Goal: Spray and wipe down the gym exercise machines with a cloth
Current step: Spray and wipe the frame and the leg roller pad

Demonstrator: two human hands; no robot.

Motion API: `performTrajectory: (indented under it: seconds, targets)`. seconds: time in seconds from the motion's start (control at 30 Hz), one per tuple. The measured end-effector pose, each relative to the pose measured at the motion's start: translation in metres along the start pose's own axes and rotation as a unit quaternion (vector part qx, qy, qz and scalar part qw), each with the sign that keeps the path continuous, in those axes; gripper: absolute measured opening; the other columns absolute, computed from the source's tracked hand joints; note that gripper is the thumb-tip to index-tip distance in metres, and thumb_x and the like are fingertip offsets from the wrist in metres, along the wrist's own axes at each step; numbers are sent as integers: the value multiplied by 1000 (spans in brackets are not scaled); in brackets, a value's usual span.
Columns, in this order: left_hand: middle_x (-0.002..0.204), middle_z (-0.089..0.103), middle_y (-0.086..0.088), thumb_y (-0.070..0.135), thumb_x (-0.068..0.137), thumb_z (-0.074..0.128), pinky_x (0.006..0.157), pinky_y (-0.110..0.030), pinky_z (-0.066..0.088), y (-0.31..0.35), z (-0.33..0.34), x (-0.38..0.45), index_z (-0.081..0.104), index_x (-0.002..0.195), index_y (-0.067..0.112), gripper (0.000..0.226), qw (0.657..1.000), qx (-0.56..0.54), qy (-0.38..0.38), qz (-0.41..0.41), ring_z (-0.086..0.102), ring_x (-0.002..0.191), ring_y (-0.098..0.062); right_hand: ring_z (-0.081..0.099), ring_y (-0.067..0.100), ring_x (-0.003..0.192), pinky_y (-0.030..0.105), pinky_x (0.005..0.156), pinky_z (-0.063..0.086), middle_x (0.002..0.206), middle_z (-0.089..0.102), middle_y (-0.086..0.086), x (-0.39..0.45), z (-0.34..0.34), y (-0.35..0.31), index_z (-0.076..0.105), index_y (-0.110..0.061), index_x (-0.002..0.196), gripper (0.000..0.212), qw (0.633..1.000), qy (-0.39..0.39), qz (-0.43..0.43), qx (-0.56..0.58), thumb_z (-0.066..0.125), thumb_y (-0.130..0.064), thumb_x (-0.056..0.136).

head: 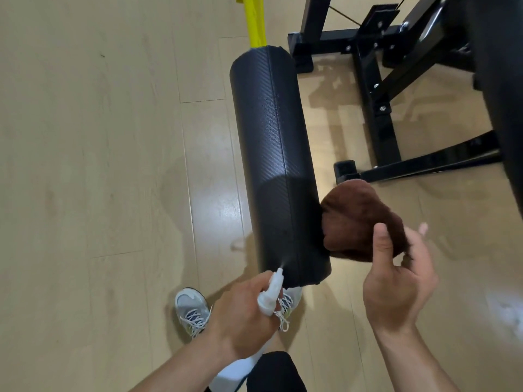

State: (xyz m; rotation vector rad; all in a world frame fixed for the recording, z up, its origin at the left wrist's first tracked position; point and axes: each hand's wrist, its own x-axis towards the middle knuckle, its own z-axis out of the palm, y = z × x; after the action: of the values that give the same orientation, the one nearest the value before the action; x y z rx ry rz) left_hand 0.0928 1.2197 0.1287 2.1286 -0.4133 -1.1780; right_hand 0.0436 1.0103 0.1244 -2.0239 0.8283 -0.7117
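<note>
A long black padded roller (276, 154) of a gym machine runs from the yellow arm (256, 21) toward me. My left hand (240, 315) grips a white spray bottle (270, 295), its nozzle pointing at the roller's near end, with a thin mist leaving the tip. My right hand (396, 284) holds a brown cloth (359, 219) beside the roller's right side, thumb pressed on the cloth's lower edge. The cloth touches or nearly touches the roller.
The machine's black steel frame (376, 108) and feet stand at the upper right, and a large black pad (506, 108) fills the right edge. Pale wood floor (99, 165) lies to the left. My grey sneakers (192, 309) stand below the roller.
</note>
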Motion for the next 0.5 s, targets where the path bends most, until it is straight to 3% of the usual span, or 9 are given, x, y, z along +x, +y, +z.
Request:
performTrajectory:
  seconds: [0.07,0.13,0.2,0.3,0.37,0.43,0.5]
  targets:
    - [92,65,10,26,87,50,79,-38,54,-1,-5,-4,33,118,55,46,1000,2,17,-9,63,84,-16,65,-8,88,12,84,53,95,68,-25,3,3,-13,68,-19,102,20,996,-73,-58,7,62,-38,102]
    - [91,67,15,16,88,61,82,-31,56,-5,-14,-9,10,134,77,92,998,-38,49,-29,68,85,-11,69,-1,82,10,70,53,85,71,-17,10,6,-33,71,-15,97,17,977,-204,-38,57,69,-32,97]
    - [90,68,18,4,84,66,83,-26,56,-12,-24,-12,1,149,66,112,993,-88,76,-23,70,83,-11,69,8,79,15,67,55,81,70,-16,18,8,-54,75,-20,96,9,932,-351,-17,93,75,-28,91]
    - [100,73,19,-1,86,67,83,-24,57,-18,-41,-15,35,154,39,85,981,-183,66,-1,72,91,-7,70,14,86,20,74,56,87,72,-15,31,14,-76,79,-28,99,10,843,-526,21,111,78,-23,91]
    - [106,74,19,5,86,69,85,-24,55,-12,-57,-15,39,148,42,79,979,-198,-7,34,71,98,-4,71,14,86,23,75,57,88,74,-9,41,19,-81,81,-28,95,12,795,-590,83,115,78,-19,87]
    - [103,74,16,23,75,70,89,-32,58,-7,-70,-11,36,151,42,85,980,-171,-70,73,72,97,-12,72,13,83,23,73,57,88,75,-5,46,28,-77,82,-25,94,12,787,-606,89,73,81,-16,86]
    - [101,73,8,23,71,66,88,-43,59,-2,-74,-1,57,133,35,64,981,-157,-92,67,72,94,-16,72,14,83,28,73,57,88,75,-2,44,36,-71,82,-23,95,12,796,-597,96,39,84,-17,85]
